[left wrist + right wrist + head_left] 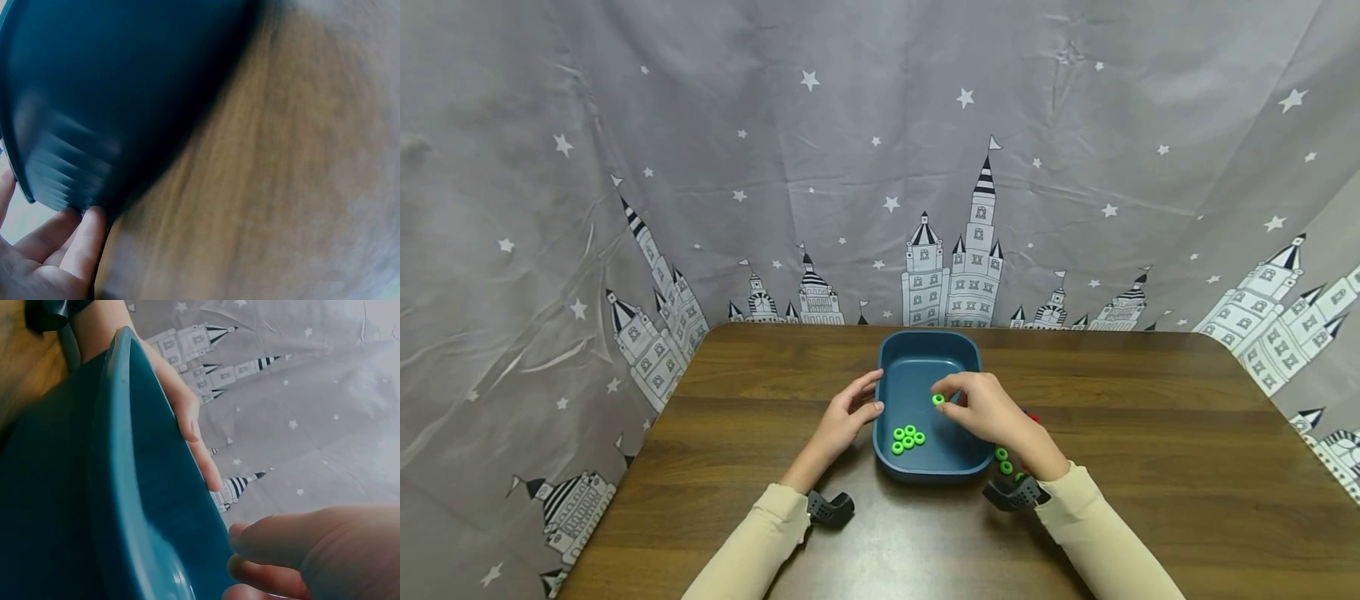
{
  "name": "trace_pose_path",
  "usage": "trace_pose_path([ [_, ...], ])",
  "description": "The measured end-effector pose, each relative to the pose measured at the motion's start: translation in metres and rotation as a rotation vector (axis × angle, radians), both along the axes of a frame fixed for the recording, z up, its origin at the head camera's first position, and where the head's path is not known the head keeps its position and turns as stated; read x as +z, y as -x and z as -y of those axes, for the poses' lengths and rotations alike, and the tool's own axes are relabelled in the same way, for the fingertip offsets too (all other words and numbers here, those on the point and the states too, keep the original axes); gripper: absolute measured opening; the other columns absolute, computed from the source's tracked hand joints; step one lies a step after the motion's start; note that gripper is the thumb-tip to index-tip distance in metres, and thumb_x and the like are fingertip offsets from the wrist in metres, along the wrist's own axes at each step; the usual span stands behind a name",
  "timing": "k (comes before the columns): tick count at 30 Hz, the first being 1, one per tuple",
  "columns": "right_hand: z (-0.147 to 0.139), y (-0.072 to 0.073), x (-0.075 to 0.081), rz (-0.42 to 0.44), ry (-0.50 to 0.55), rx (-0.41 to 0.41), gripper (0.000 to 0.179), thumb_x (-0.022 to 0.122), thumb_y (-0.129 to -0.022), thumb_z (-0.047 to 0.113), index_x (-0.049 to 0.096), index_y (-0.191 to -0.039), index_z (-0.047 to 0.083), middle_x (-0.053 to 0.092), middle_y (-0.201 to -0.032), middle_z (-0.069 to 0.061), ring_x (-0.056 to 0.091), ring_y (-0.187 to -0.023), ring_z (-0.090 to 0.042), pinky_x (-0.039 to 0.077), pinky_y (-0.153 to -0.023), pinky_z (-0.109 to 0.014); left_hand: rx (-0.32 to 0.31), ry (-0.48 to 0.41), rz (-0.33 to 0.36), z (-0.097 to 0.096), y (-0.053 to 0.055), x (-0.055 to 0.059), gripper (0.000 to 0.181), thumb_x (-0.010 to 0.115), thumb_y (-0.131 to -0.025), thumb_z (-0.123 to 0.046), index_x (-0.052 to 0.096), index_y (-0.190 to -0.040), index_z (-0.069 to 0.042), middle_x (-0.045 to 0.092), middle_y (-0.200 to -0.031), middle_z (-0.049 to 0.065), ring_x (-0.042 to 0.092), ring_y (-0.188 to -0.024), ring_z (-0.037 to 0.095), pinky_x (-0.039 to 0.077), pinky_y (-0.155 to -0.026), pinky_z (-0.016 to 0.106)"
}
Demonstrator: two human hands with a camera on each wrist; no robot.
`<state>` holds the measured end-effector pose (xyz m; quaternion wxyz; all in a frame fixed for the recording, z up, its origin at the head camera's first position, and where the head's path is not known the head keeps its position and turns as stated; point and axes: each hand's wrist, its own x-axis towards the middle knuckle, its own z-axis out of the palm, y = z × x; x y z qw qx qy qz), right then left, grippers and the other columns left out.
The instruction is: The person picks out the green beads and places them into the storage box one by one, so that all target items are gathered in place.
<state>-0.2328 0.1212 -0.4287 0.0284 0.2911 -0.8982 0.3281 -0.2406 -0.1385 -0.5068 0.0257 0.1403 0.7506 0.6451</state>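
Note:
A deep blue tray (928, 333) with a raised rim stands on the wooden table. Inside, at its near left, several small green rings (908, 442) lie in a cluster. My right hand (988, 408) is over the tray's right half, thumb and index finger pinching one green ring (937, 400). That ring is out of sight in the right wrist view, where the thumb and fingers (275, 540) show beyond the tray wall. At the left side my left hand (842, 417) touches the tray with relaxed fingers. Its fingertips (94, 219) meet the outer wall in the left wrist view.
More green rings (1005, 467) lie on the table right of the tray, partly hidden by the right wrist. A red piece (1034, 418) and a bit of blue show behind the right forearm. A grey curtain with printed castles (925, 271) hangs behind the table.

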Motion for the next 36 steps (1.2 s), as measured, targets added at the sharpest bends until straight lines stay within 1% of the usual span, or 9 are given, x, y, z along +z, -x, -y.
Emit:
trace_pose_path([
  [2, 0.003, 0.001, -0.001, 0.009, -0.007, 0.008, 0.022, 0.072, -0.091, 0.009, 0.076, -0.111, 0.001, 0.077, -0.099, -0.009, 0.060, -0.071, -0.006, 0.051, -0.063, -0.019, 0.003, 0.003, -0.004, 0.000, 0.000, 0.000, 0.055, 0.062, -0.098, -0.007, 0.047, -0.151, -0.005, 0.054, -0.147, 0.028, 0.059, -0.128, 0.040, 0.057, -0.098, 0.040],
  [3, 0.004, 0.001, -0.002, 0.010, -0.009, 0.014, 0.021, 0.072, -0.091, 0.009, 0.076, -0.111, 0.002, 0.077, -0.099, -0.009, 0.061, -0.072, -0.007, 0.051, -0.063, -0.019, 0.004, 0.002, -0.008, 0.000, 0.000, 0.000, 0.056, 0.062, -0.098, -0.007, 0.047, -0.151, -0.004, 0.053, -0.147, 0.029, 0.058, -0.129, 0.044, 0.056, -0.099, 0.043],
  [10, 0.014, 0.004, -0.007, 0.018, -0.041, 0.044, 0.021, 0.072, -0.092, 0.010, 0.076, -0.111, 0.002, 0.077, -0.099, -0.008, 0.064, -0.075, -0.008, 0.052, -0.066, -0.020, 0.001, -0.005, 0.003, -0.001, 0.001, -0.001, 0.055, 0.062, -0.098, -0.006, 0.047, -0.151, -0.004, 0.053, -0.147, 0.029, 0.057, -0.130, 0.046, 0.055, -0.102, 0.047],
  [18, 0.024, 0.006, -0.013, 0.041, -0.052, 0.071, 0.020, 0.072, -0.091, 0.009, 0.076, -0.110, 0.002, 0.077, -0.099, -0.007, 0.068, -0.083, -0.014, 0.054, -0.069, -0.021, -0.016, -0.009, 0.005, 0.000, 0.000, 0.001, 0.057, 0.061, -0.098, -0.008, 0.044, -0.152, -0.003, 0.052, -0.148, 0.030, 0.056, -0.130, 0.046, 0.056, -0.101, 0.045],
  [22, 0.026, 0.008, -0.018, 0.048, -0.062, 0.059, 0.019, 0.073, -0.091, 0.009, 0.076, -0.109, 0.003, 0.077, -0.097, -0.006, 0.069, -0.085, -0.015, 0.055, -0.071, -0.024, -0.020, -0.020, 0.001, -0.001, 0.000, 0.001, 0.057, 0.061, -0.098, -0.006, 0.044, -0.152, -0.002, 0.052, -0.147, 0.031, 0.057, -0.130, 0.046, 0.056, -0.099, 0.039],
  [26, 0.028, 0.008, -0.021, 0.057, -0.087, 0.041, 0.019, 0.073, -0.090, 0.008, 0.077, -0.108, 0.003, 0.078, -0.096, -0.006, 0.070, -0.088, -0.016, 0.058, -0.075, -0.031, -0.014, -0.014, -0.002, -0.001, 0.001, 0.000, 0.056, 0.061, -0.098, -0.006, 0.045, -0.152, -0.002, 0.053, -0.147, 0.030, 0.057, -0.130, 0.045, 0.056, -0.098, 0.036],
  [31, 0.029, 0.008, -0.023, 0.053, -0.150, 0.037, 0.018, 0.073, -0.086, 0.003, 0.077, -0.103, 0.003, 0.077, -0.093, -0.007, 0.070, -0.087, -0.018, 0.059, -0.077, -0.038, -0.010, -0.006, -0.008, 0.000, 0.002, 0.000, 0.056, 0.061, -0.098, -0.007, 0.045, -0.152, -0.004, 0.053, -0.148, 0.029, 0.057, -0.131, 0.044, 0.056, -0.100, 0.042],
  [36, 0.030, 0.005, -0.024, 0.049, -0.215, 0.018, 0.017, 0.073, -0.084, 0.001, 0.077, -0.100, 0.005, 0.077, -0.092, -0.006, 0.069, -0.084, -0.016, 0.058, -0.076, -0.038, -0.020, -0.020, -0.009, 0.000, 0.000, 0.000, 0.057, 0.061, -0.098, -0.007, 0.045, -0.152, -0.003, 0.052, -0.147, 0.031, 0.056, -0.132, 0.045, 0.055, -0.102, 0.045],
])
